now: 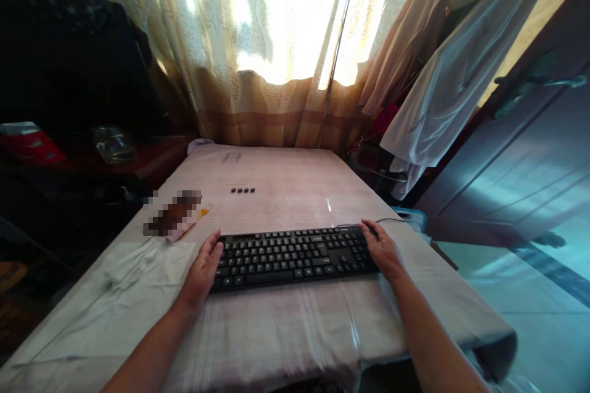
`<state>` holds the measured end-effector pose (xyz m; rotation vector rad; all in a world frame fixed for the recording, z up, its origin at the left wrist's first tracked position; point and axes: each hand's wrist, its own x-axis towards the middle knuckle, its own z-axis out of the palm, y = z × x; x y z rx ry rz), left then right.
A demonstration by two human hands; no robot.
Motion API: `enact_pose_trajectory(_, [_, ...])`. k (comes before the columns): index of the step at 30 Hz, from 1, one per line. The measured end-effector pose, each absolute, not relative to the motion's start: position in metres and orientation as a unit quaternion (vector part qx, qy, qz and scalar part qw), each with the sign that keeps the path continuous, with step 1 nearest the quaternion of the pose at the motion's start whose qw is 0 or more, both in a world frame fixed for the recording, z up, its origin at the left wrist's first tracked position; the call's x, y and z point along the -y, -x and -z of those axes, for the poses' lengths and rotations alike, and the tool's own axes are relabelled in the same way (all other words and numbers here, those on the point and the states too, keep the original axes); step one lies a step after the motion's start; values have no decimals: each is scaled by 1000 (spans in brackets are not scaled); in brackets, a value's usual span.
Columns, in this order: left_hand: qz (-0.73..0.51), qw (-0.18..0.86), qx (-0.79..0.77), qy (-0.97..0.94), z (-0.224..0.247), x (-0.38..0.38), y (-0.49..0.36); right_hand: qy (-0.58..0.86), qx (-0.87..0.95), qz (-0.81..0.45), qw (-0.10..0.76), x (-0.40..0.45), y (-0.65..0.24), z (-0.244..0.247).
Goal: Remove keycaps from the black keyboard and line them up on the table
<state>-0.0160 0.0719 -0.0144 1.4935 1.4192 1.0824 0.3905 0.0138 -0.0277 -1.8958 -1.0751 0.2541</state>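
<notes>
A black computer keyboard (286, 258) spans the space between my hands, its keys facing up and its long side across the table. My left hand (205, 267) grips the left end, thumb over the top edge. At the right end my right hand (380, 249) holds the keyboard by its upper corner, thumb near the number keys. The fingers beneath both ends are hidden. A thin black cable (387, 220) runs off to the right behind my right hand. Beyond the keyboard, several small black pieces (243, 190) that look like keycaps lie in a row.
A pale cloth covers the table (295, 172). On its left lie a blurred-out item (173, 216) and a folded white cloth (133, 273). A glass jar (114, 144) and a red package (30, 144) stand further left. Clothes (442, 92) hang before a door (520, 129) at right.
</notes>
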Motion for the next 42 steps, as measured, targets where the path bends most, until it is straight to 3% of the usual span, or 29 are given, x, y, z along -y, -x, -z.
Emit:
enact_pose_trajectory(12, [-444,330,-544,-631,27,-83,56,790,448,-80,411,-13,-364,25])
enact_pose_trajectory(18, [-444,287,-535,-659,3,-105,75,698,444,-70,557,-31,-343,-7])
enact_pose_trajectory(23, [-489,401,-505,-587,-14,-142,64,603,359,-234,673,-65,-296,-23])
enact_pose_trajectory(26, [-470,466,-484,-572,-11,-163,48,545,317,-345,695,-85,-267,-23])
enact_pose_trajectory(33, [-404,633,-425,-506,3,-200,27,474,354,-479,649,-108,-220,-24])
enact_pose_trajectory(38, [-415,737,-379,-374,7,-209,35,500,404,-490,589,-109,-199,-13])
enact_pose_trajectory(42, [-429,751,-371,-338,11,-212,36,527,461,-463,544,-105,-185,3])
